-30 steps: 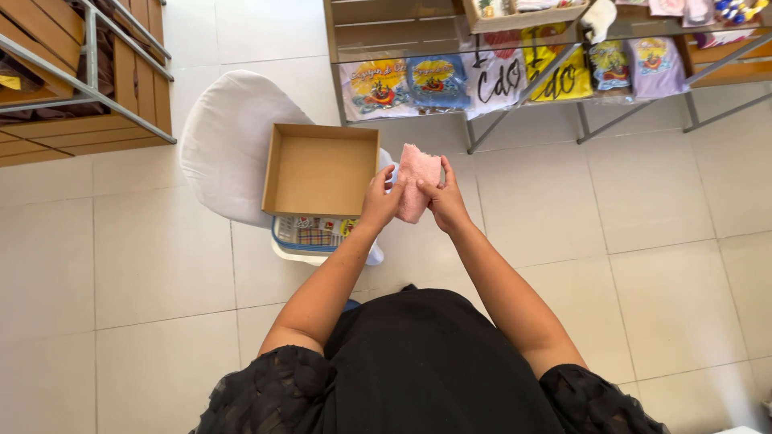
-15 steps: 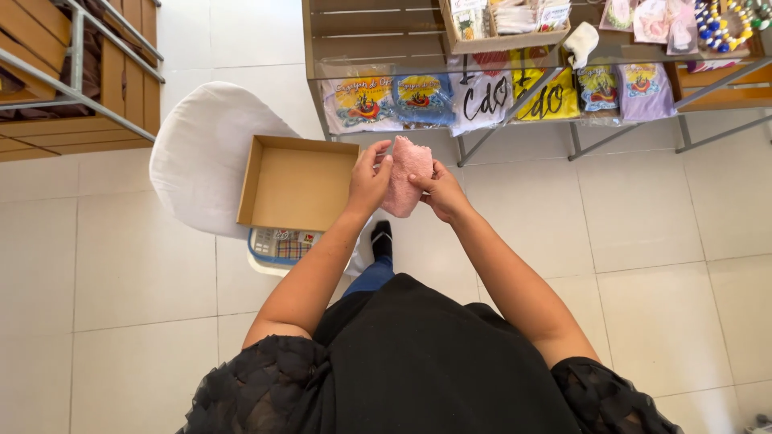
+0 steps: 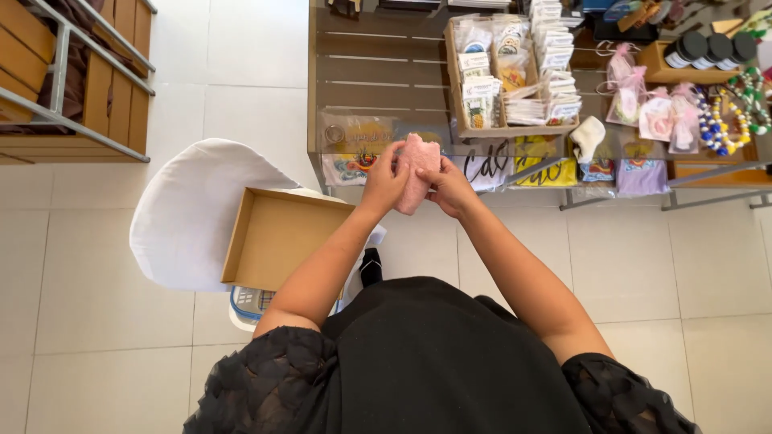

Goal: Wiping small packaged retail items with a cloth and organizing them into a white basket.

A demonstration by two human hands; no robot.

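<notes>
One pink pouch (image 3: 418, 171), soft and fuzzy: I grasp it in both hands, raised in front of me, just before the edge of the display table (image 3: 378, 80). My left hand (image 3: 383, 183) clasps its left side, thumb and fingers pinched on the fabric. My right hand (image 3: 450, 186) clasps its right side and lower edge the same way. Both grips are closed on the pouch; neither hand holds anything else.

One open cardboard box (image 3: 277, 237), shallow, brown: below and left of my left forearm, apart from it, set on top of a white covered chair (image 3: 193, 209).

One basket with a blue rim (image 3: 249, 304): partly showing under the box's near edge; I cannot tell what lies in it.

One wooden tray (image 3: 507, 72) on the table, past the pouch: packed with small clear packets in several rows, too many and too overlapped to count.

Three dark-lidded jars (image 3: 712, 48) in a row, far right on the table.

Pink gift bags (image 3: 655, 108), gathered at the neck: at least four, right of the tray.

One string of blue, white and green beads (image 3: 736, 112), right of the bags.

One white folded cloth (image 3: 589, 137), at the table's front edge.

One wooden shelf rack with metal rails (image 3: 80, 80), far left, well apart from my hands.
</notes>
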